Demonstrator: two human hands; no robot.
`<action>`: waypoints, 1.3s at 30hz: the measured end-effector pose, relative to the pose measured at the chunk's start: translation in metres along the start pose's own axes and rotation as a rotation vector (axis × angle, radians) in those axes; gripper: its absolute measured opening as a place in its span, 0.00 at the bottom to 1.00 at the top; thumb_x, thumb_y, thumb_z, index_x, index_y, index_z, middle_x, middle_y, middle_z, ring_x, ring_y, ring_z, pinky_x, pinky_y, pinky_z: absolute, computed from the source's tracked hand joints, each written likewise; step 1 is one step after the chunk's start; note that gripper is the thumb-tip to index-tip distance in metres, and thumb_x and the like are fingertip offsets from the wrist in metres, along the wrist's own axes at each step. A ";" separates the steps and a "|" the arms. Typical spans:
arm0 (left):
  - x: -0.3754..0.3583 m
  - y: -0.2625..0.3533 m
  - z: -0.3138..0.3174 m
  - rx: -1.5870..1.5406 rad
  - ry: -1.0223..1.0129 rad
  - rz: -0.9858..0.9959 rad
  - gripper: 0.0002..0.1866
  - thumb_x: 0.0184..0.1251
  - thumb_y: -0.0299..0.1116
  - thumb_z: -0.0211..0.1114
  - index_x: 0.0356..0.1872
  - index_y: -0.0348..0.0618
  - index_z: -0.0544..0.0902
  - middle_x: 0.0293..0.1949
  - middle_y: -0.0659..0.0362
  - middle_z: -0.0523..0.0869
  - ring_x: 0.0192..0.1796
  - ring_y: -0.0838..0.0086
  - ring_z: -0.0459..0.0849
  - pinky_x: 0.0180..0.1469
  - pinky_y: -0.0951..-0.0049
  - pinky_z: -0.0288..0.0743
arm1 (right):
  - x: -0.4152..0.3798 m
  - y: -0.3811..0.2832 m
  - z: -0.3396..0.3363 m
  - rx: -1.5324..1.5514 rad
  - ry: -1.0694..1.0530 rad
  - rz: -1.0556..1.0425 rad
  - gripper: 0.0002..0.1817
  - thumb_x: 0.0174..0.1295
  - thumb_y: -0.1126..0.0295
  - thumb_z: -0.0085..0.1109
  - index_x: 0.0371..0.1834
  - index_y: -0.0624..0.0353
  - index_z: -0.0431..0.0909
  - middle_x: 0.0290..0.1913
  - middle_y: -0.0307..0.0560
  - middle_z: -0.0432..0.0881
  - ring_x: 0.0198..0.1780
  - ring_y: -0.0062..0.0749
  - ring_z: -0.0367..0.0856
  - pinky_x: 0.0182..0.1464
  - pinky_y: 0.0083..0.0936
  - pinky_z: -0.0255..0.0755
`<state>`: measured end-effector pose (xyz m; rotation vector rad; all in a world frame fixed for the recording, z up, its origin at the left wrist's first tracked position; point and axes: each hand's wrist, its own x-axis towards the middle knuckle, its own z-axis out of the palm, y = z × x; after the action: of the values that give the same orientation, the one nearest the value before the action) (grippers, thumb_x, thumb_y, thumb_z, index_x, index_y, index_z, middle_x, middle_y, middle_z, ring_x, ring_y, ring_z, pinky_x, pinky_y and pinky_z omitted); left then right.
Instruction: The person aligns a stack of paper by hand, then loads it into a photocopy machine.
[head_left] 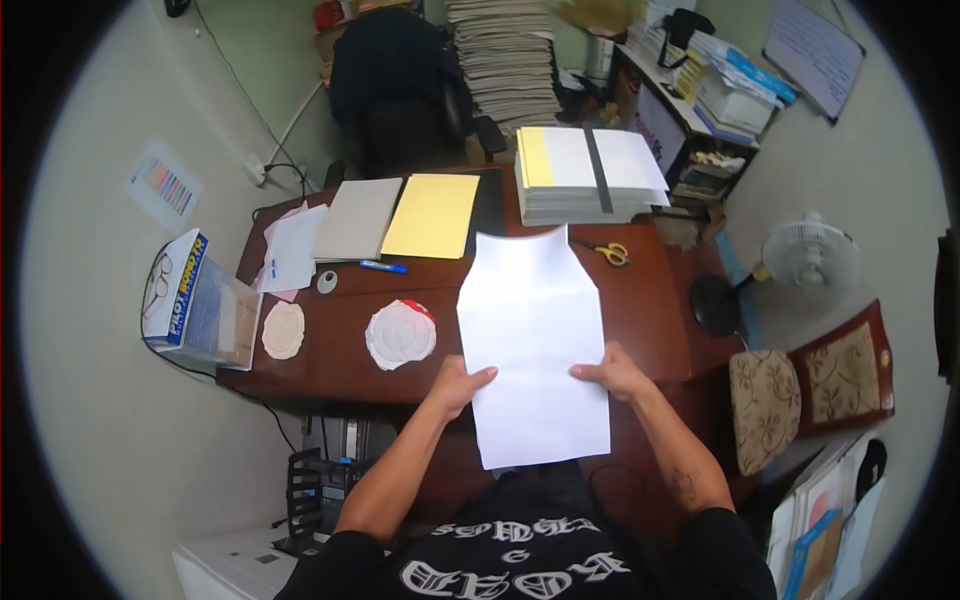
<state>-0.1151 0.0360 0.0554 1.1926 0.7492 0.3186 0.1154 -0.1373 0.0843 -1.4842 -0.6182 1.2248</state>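
Observation:
A large white sheet of paper [535, 350] is held up over the front of the brown desk, creased across its upper part, with a curved top edge. My left hand [463, 386] grips its left edge, thumb on top. On the right edge, my right hand [612, 372] pinches it the same way. The fingers beneath the sheet are hidden. Yellow-handled scissors [612, 253] lie to the right of the sheet's top. Left of the sheet, a round white paper piece [400, 335] with a red patch rests on the desk, and a smaller cream one [284, 331] lies farther left.
A strapped paper stack [570, 205] stands at the desk's back right. Yellow paper [431, 216], a grey pad [358, 220] and a blue marker [383, 267] lie at the back left. A box [205, 310] is at the left edge; a chair [765, 408] and fan [808, 255] are right.

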 end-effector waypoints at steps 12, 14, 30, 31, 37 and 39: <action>0.029 0.012 0.025 0.117 0.171 0.349 0.23 0.54 0.21 0.74 0.53 0.31 0.78 0.45 0.54 0.87 0.48 0.73 0.83 0.53 0.72 0.76 | 0.020 -0.011 -0.013 -0.084 0.170 -0.438 0.17 0.58 0.79 0.68 0.50 0.68 0.78 0.43 0.43 0.85 0.45 0.23 0.80 0.52 0.23 0.74; 0.037 0.010 0.028 0.212 0.168 0.456 0.25 0.53 0.20 0.74 0.55 0.32 0.77 0.45 0.55 0.86 0.48 0.73 0.83 0.53 0.72 0.77 | 0.032 0.001 -0.024 -0.038 0.206 -0.405 0.17 0.57 0.79 0.68 0.49 0.68 0.78 0.44 0.46 0.85 0.49 0.26 0.81 0.55 0.26 0.74; 0.058 0.018 0.040 0.091 0.170 0.523 0.27 0.47 0.23 0.80 0.51 0.36 0.80 0.45 0.55 0.86 0.48 0.71 0.84 0.52 0.70 0.78 | 0.049 -0.006 -0.011 0.075 0.315 -0.625 0.30 0.47 0.75 0.79 0.54 0.65 0.74 0.46 0.46 0.85 0.49 0.30 0.82 0.54 0.29 0.76; 0.059 0.014 0.041 0.076 0.174 0.488 0.28 0.47 0.23 0.80 0.52 0.35 0.80 0.46 0.54 0.86 0.48 0.71 0.84 0.52 0.69 0.78 | 0.051 -0.004 -0.013 0.062 0.280 -0.559 0.30 0.47 0.75 0.78 0.54 0.65 0.75 0.46 0.46 0.85 0.49 0.30 0.82 0.54 0.29 0.76; 0.072 0.011 0.030 0.125 0.345 0.369 0.27 0.48 0.26 0.80 0.51 0.34 0.80 0.45 0.55 0.86 0.46 0.72 0.83 0.50 0.70 0.78 | 0.073 -0.026 -0.008 0.053 0.212 -0.394 0.21 0.51 0.76 0.75 0.48 0.66 0.79 0.42 0.47 0.86 0.42 0.29 0.84 0.48 0.27 0.79; 0.064 -0.005 0.003 0.040 0.290 0.277 0.32 0.62 0.54 0.66 0.57 0.37 0.77 0.54 0.51 0.81 0.55 0.68 0.79 0.54 0.57 0.75 | 0.077 -0.043 -0.001 -0.030 0.230 -0.495 0.17 0.50 0.77 0.75 0.43 0.65 0.82 0.39 0.46 0.87 0.39 0.26 0.84 0.45 0.26 0.79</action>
<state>-0.0679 0.0704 0.0284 1.3057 0.8438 0.7206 0.1519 -0.0579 0.0956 -1.3630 -0.7903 0.6566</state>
